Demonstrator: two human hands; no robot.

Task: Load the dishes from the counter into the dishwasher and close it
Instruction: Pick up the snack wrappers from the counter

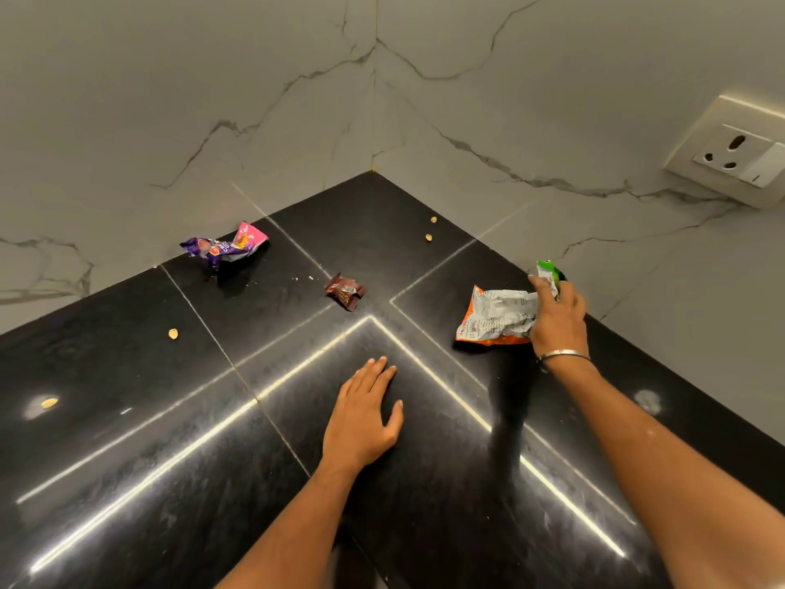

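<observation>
Right hand (pixel 556 320) grips crumpled orange-and-silver snack packet (pixel 495 318), seemingly green wrapper (pixel 550 274) too; one may slip; left hand (pixel 365 418) flat, open

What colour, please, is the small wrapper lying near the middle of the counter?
Dark brown, with a silvery crimped end; the small wrapper shows in the head view.

This looks like a home kitchen: a polished black stone counter (pixel 297 440) runs into a corner under white marble-veined wall tiles (pixel 255 99), a wall socket with a switch (pixel 739 157) sits above its right edge, and snack wrappers (pixel 225 246) litter it.
</observation>
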